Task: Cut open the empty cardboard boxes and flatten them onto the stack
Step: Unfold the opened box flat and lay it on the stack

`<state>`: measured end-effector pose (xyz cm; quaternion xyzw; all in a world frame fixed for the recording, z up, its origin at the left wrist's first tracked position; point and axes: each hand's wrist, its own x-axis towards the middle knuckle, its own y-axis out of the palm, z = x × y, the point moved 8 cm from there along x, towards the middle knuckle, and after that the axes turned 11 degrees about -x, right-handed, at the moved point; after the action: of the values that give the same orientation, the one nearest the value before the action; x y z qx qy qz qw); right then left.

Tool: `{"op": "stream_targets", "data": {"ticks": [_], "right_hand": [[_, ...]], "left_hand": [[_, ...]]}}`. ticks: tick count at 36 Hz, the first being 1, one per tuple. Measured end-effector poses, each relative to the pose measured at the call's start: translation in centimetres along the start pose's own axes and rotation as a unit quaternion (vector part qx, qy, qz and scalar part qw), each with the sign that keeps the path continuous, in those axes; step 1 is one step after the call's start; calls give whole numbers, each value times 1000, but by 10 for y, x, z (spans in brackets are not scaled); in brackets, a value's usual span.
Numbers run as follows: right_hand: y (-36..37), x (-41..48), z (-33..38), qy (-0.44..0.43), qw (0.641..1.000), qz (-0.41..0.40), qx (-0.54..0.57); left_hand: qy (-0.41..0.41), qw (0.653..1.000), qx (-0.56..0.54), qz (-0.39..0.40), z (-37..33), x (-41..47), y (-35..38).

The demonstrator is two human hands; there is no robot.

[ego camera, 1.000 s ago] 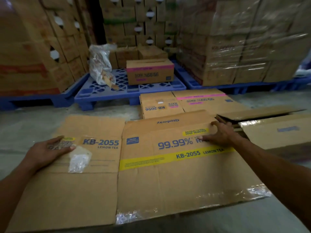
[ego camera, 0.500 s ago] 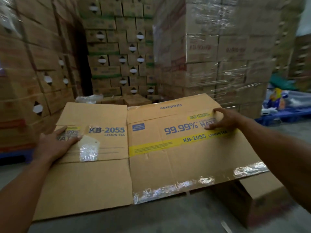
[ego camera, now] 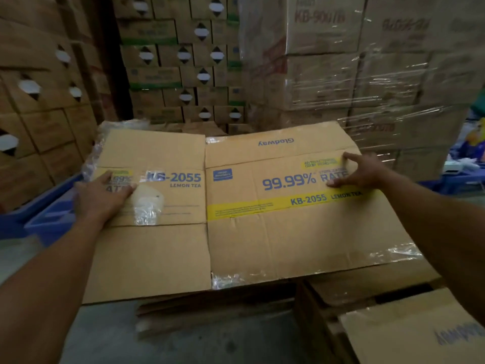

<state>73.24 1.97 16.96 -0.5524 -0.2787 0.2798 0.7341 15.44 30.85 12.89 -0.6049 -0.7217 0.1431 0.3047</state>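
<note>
Left hand (ego camera: 102, 198): open, fingers straight, flat on the box's left panel.
Right hand (ego camera: 359, 172): spread, fingertips pressing the right panel.
Box (ego camera: 262, 237): flattened, under both hands, over the stack.
Stack (ego camera: 210, 311): beneath the hands.

You have one view only, worn on your head, facing forward and tilted down along both forearms. It sits close. Your left hand (ego camera: 102, 198) comes in from the lower left and your right hand (ego camera: 360, 172) from the lower right, and the flattened box (ego camera: 262, 232) between them fills mid-frame. Beyond the hands the lens looks at stacked cartons (ego camera: 183, 56) and wrapped cartons (ego camera: 328, 80). Nearer you than the hands, it takes in the stack (ego camera: 215, 311) and the floor (ego camera: 105, 337). The wide angle bows the outer edges.
</note>
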Motion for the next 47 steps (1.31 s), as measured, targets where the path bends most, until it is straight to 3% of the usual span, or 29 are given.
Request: {"op": "stream_targets", "data": {"ticks": [6,12,17,23,28,38,43,47], "right_hand": [[63,94,-26,-9,998,60,12],[128,148,-32,-10,998,62,5],[183,173,-36,-17,996,92,-12],[252,192,-45,-23,988,148,-23],[312,197,-70,-26,975,212,-62],[337,231,-63,-29,943,284,-173],[327,219,-33,-77,949,256,-169],[299,174,22,-133,952,235,-145]], "left_hand": [[-56,997,45,34,6,27,75],[-97,985,109,89,34,38,144],[-96,969,153,167,64,48,194],[-97,959,192,183,86,36,232],[-146,953,148,219,120,19,261],[-169,952,131,218,147,23,277],[-98,941,249,207,188,61,299],[23,924,315,214,99,30,297]]}}
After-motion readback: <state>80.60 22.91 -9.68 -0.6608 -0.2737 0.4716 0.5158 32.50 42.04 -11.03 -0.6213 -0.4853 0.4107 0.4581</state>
